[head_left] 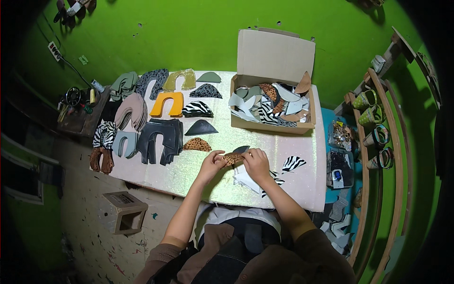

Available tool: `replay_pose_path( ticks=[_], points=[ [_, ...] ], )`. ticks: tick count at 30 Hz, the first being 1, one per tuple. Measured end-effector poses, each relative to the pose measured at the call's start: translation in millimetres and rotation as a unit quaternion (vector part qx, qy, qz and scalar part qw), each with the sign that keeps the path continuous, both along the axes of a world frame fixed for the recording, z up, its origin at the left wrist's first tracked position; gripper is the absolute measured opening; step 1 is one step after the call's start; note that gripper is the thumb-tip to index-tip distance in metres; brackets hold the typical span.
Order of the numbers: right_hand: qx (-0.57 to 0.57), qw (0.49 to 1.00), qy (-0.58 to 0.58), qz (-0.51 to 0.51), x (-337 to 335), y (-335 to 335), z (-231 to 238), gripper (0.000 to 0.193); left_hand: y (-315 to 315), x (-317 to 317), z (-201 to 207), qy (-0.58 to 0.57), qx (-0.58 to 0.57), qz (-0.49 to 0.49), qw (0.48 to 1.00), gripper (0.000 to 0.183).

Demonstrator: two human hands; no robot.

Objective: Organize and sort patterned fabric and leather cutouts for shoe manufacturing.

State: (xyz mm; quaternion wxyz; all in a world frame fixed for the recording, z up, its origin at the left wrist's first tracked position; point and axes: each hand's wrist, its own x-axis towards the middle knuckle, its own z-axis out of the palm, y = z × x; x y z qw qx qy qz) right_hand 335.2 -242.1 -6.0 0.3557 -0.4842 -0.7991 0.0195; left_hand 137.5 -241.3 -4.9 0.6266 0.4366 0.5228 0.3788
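A leopard-print cut piece [232, 159] is stretched between my two hands above the table. My left hand [212, 164] pinches its left end, and my right hand [256, 163] grips its right end. Just behind it shows a dark grey cut piece [241, 149]; whether my right fingers touch it I cannot tell. White pieces [246, 180] lie under my right wrist, with a zebra-print piece [294, 164] to the right. Left of my hands rests a leopard-print half-moon piece [197, 144], below a black half-moon piece [201, 127].
Stacks of U-shaped pieces [161, 141] fill the table's left side. An open cardboard box [273, 126] full of mixed cut pieces stands at the back right. A wooden rack with shoes [377, 136] is on the right. A wooden stool [124, 212] stands on the floor at left.
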Motion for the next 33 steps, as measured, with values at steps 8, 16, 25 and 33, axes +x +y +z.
replay_pose_path(
  ticks=[8,16,25,33],
  points=[
    [-0.273,0.945,0.179,0.017,-66,12,-17,0.026,5,-71,-19,0.060,0.005,0.031,0.998,0.028],
    [-0.442,0.767,0.463,0.041,-119,53,-31,0.027,54,-113,-2,0.234,0.101,-0.023,0.967,0.028],
    [-0.401,0.908,0.082,-0.093,-146,62,-1,0.034,82,-135,-10,0.426,0.274,-0.193,0.841,0.031],
    [-0.213,0.975,-0.034,-0.048,-151,51,-16,0.047,76,-128,-6,0.466,0.394,-0.236,0.756,0.046]
  ],
)
